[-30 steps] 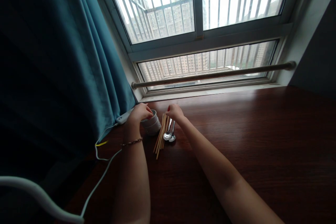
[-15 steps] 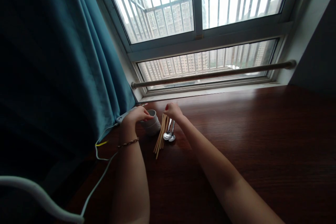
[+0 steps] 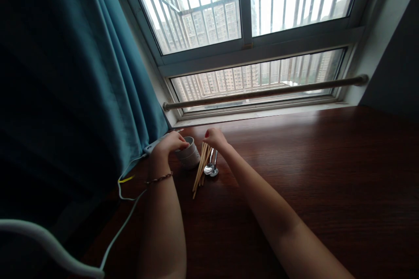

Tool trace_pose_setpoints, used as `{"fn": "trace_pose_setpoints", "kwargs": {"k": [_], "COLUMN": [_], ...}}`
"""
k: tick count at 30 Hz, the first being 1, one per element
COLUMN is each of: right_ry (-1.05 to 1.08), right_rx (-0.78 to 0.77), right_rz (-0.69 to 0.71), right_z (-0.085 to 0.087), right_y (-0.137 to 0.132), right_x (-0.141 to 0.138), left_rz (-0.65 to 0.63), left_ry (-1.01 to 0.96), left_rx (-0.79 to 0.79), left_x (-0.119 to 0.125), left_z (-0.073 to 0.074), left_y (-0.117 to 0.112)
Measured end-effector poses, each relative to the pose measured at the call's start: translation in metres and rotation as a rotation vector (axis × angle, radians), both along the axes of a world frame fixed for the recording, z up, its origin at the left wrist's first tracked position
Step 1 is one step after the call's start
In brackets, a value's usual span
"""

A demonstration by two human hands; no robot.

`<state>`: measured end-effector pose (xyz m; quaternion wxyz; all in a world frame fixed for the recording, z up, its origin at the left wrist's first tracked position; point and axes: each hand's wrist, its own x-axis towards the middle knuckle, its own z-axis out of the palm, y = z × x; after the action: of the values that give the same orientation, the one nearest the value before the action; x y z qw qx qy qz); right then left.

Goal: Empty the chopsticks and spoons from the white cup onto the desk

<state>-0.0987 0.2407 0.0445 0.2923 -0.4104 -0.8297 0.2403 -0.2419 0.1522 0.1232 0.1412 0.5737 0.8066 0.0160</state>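
Note:
A light grey cup [image 3: 190, 157] stands upright on the dark wooden surface. My left hand [image 3: 173, 143] is closed at its near-left rim, with fingertips over the edge. Just right of the cup lies a loose bundle of wooden chopsticks [image 3: 200, 170], fanned toward me. My right hand [image 3: 214, 138] pinches at their far ends, and its fingers hide those tips. Beside the chopsticks are two shiny metal spoons [image 3: 209, 168], bowls toward me. Their handles run up under my right hand; whether it touches them I cannot tell.
Behind stands a barred window with a metal rail [image 3: 262, 93] across its lower pane. A blue curtain [image 3: 131, 96] hangs on the left. A white power strip [image 3: 150, 146] and white cable [image 3: 121, 226] lie beside my left arm, near a yellow strip [image 3: 126, 179].
The chopsticks have shifted slightly, their near ends drawn closer together. My left fingertips have dipped a little further over the cup's rim. The spoons have barely moved.

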Motion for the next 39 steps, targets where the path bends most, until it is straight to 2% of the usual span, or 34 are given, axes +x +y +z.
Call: {"fn": "trace_pose_setpoints", "kwargs": {"k": [9, 13, 17, 20, 22, 25, 28, 30, 34, 37, 39], "right_ry": [0.084, 0.215, 0.413, 0.739, 0.880, 0.891, 0.817, 0.731, 0.484, 0.397, 0.346], "right_rx": [-0.001, 0.005, 0.005, 0.003, -0.027, -0.086, -0.161, -0.227, -0.404, -0.519, -0.610], "right_rz": [-0.005, 0.059, 0.230, 0.460, 0.582, 0.616, 0.642, 0.566, 0.071, -0.102, -0.145], "right_z": [0.000, 0.008, 0.029, 0.051, 0.065, 0.081, 0.086, 0.081, 0.051, 0.017, -0.004], "right_y": [-0.001, -0.004, -0.018, -0.035, -0.045, -0.055, -0.051, -0.040, -0.005, 0.019, 0.030], "right_x": [0.001, 0.000, -0.002, 0.001, 0.005, 0.014, 0.022, 0.026, 0.031, 0.033, 0.034], "left_rz": [0.183, 0.266, 0.327, 0.277, 0.179, 0.051, 0.019, 0.040, 0.168, 0.270, 0.312], "left_ry": [0.213, 0.312, 0.406, 0.421, 0.324, 0.141, 0.069, 0.042, 0.032, 0.022, 0.005], "left_rx": [0.180, 0.389, 0.678, 0.869, 0.958, 0.987, 0.940, 0.904, 0.760, 0.571, 0.440], "left_x": [0.005, 0.017, 0.043, 0.060, 0.066, 0.067, 0.065, 0.060, 0.035, 0.007, -0.008], "left_z": [0.004, 0.022, 0.048, 0.059, 0.062, 0.059, 0.055, 0.051, 0.041, 0.028, 0.021], "left_y": [-0.001, -0.019, -0.047, -0.062, -0.065, -0.059, -0.050, -0.044, -0.033, -0.027, -0.025]}}
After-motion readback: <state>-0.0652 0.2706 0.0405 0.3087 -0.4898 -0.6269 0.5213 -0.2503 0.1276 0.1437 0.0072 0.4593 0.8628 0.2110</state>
